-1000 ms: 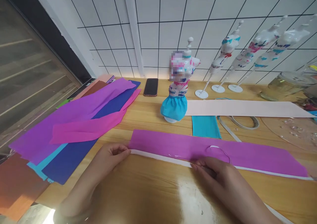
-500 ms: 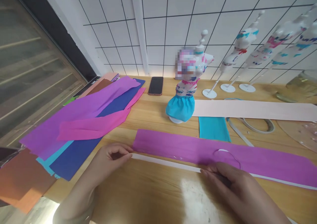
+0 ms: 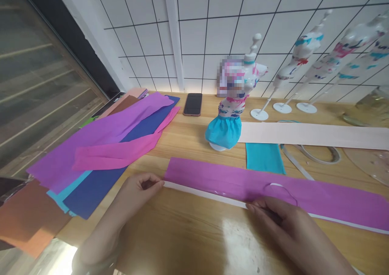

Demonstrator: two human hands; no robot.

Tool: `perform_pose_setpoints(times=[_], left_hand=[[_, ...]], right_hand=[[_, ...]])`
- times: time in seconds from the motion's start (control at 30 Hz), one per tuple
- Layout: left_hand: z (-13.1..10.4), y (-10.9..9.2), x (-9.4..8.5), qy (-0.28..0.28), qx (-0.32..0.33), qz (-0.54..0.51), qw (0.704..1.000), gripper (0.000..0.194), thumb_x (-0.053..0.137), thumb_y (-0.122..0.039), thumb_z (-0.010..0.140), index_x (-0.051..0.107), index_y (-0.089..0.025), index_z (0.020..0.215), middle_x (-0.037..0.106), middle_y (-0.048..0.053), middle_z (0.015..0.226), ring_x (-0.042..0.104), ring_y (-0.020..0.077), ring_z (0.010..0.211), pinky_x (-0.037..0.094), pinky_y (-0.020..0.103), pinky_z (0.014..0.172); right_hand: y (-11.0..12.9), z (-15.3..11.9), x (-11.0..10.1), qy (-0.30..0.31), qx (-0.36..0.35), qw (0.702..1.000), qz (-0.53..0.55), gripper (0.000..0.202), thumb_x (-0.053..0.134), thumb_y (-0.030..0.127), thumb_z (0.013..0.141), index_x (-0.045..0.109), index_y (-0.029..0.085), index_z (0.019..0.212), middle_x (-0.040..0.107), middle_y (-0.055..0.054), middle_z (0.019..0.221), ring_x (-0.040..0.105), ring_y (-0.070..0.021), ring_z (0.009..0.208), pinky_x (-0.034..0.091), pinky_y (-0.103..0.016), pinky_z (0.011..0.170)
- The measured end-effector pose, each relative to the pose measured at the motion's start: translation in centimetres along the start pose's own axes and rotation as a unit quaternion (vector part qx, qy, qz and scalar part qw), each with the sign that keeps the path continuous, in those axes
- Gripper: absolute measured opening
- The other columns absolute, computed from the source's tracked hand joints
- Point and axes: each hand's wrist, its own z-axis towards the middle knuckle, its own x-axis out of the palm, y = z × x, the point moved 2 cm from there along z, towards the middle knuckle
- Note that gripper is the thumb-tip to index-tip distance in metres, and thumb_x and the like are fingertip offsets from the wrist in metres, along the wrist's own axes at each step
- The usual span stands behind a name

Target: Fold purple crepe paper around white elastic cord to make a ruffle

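A long purple strip (image 3: 209, 175), crepe paper or thin fabric, lies across the wooden table. Along its near edge runs a narrow white tape (image 3: 206, 194), stretched between my two hands. My left hand (image 3: 142, 190) pinches the tape's left end by the strip's left corner. Farther right, my right hand (image 3: 279, 220) pinches the tape, its fingertips over the strip's near edge; the tape goes on beyond it to the right. Behind the strip stands a small white dress form (image 3: 232, 104) with coloured marks and a gathered turquoise skirt (image 3: 224, 132).
Purple, blue and pink sheets (image 3: 121, 129) are heaped at the left, near a phone (image 3: 192, 104). Behind the strip lie a turquoise square (image 3: 264, 158), a pale band (image 3: 319, 134) and a tape roll (image 3: 332, 155). Several more dress forms (image 3: 300, 56) stand by the tiled wall.
My left hand has moved slightly up, bringing the white tape closer against the purple strip's near edge. Both hands keep their pinch. The view has shifted a little.
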Motion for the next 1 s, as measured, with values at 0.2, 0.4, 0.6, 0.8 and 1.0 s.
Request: perform_pose_setpoints(times=[0.2, 0.4, 0.6, 0.8, 1.0], left_hand=[[0.2, 0.3, 0.3, -0.016, -0.013, 0.010, 1.000, 0.028, 0.056, -0.045, 0.075, 0.064, -0.018, 0.068, 0.061, 0.001, 0.068, 0.053, 0.0168, 0.065, 0.038, 0.026, 0.059], [0.3, -0.1, 0.4, -0.021, -0.024, 0.003, 0.999, 0.026, 0.059, -0.043, 0.072, 0.065, -0.018, 0.068, 0.065, 0.003, 0.073, 0.056, 0.0196, 0.070, 0.040, 0.028, 0.063], [0.3, -0.1, 0.4, -0.038, -0.031, 0.000, 0.999, 0.024, 0.063, -0.043, 0.068, 0.067, -0.020, 0.066, 0.066, 0.003, 0.071, 0.058, 0.0204, 0.069, 0.041, 0.028, 0.061], [0.2, -0.6, 0.5, -0.058, -0.047, 0.020, 0.997, 0.025, 0.062, -0.045, 0.067, 0.066, -0.020, 0.065, 0.064, 0.002, 0.065, 0.055, 0.0192, 0.064, 0.038, 0.027, 0.057], [0.4, -0.9, 0.6, -0.055, -0.062, 0.030, 0.996, 0.028, 0.061, -0.046, 0.066, 0.066, -0.019, 0.065, 0.065, 0.002, 0.066, 0.056, 0.0196, 0.065, 0.038, 0.028, 0.059]], right_hand=[[-0.4, 0.4, 0.0, 0.058, 0.017, 0.998, -0.009, 0.031, 0.049, 0.040, 0.082, 0.054, 0.022, 0.058, 0.057, 0.001, 0.052, 0.052, -0.0153, 0.049, 0.039, -0.025, 0.046], [-0.2, 0.3, -0.1, 0.050, 0.030, 0.998, -0.019, 0.030, 0.047, 0.040, 0.083, 0.055, 0.022, 0.060, 0.058, 0.001, 0.054, 0.051, -0.0151, 0.048, 0.034, -0.025, 0.043], [-0.3, 0.3, -0.1, 0.074, 0.049, 0.996, -0.017, 0.029, 0.044, 0.036, 0.084, 0.054, 0.022, 0.061, 0.056, 0.002, 0.056, 0.050, -0.0140, 0.049, 0.031, -0.025, 0.042], [-0.5, 0.7, 0.1, 0.085, 0.079, 0.992, -0.038, 0.030, 0.043, 0.037, 0.084, 0.048, 0.021, 0.059, 0.053, 0.002, 0.055, 0.048, -0.0136, 0.051, 0.030, -0.025, 0.044], [-0.9, 0.9, 0.1, 0.110, 0.082, 0.989, -0.050, 0.029, 0.042, 0.036, 0.085, 0.049, 0.021, 0.061, 0.053, 0.002, 0.057, 0.048, -0.0135, 0.052, 0.031, -0.024, 0.046]])
